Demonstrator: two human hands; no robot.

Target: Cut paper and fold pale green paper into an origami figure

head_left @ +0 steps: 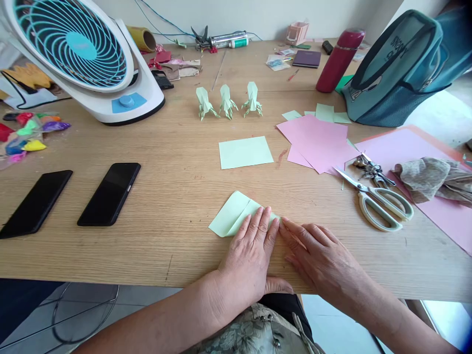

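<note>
A light green sheet of paper (233, 215), partly folded, lies near the table's front edge. Across its right part my left hand (252, 250) rests flat, fingers stretched out and pressing on it. My right hand (319, 250) touches the paper's right corner with its fingertips; whether they pinch it is hard to see, as the thumb is tucked below. Part of the paper is hidden under the left fingers. Behind it lies a flat green paper rectangle (246, 153). Farther back stand three folded green paper figures (227, 102).
Right of my hands are white-handled scissors (379, 204), keys (372, 169), pink paper sheets (317, 140) and a grey cloth (435, 179). A red flask (339, 61) and blue backpack (398, 69) stand behind. To the left are two phones (109, 194) and a fan (127, 101).
</note>
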